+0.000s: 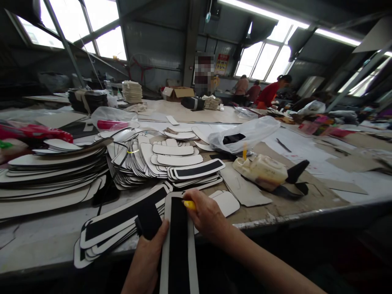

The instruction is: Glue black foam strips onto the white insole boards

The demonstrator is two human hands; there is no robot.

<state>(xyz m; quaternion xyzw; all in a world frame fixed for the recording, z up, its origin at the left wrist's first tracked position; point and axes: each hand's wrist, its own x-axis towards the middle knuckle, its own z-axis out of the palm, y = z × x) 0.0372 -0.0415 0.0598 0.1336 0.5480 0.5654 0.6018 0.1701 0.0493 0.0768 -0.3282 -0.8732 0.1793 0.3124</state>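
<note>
Long white panel (165, 245), black centre strip (179, 245)

The long strip (179, 245), white-rimmed and black-centred, points lengthwise forward, the yellow tool (190, 205) at its far right corner.

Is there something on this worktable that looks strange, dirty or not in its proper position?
Yes, the plastic jug beyond the right hand: it appears to lie on its side, with brownish staining low on its body, and a yellow stick pokes up near its left end. The table's front edge also looks scuffed, with whitish patches.
</note>
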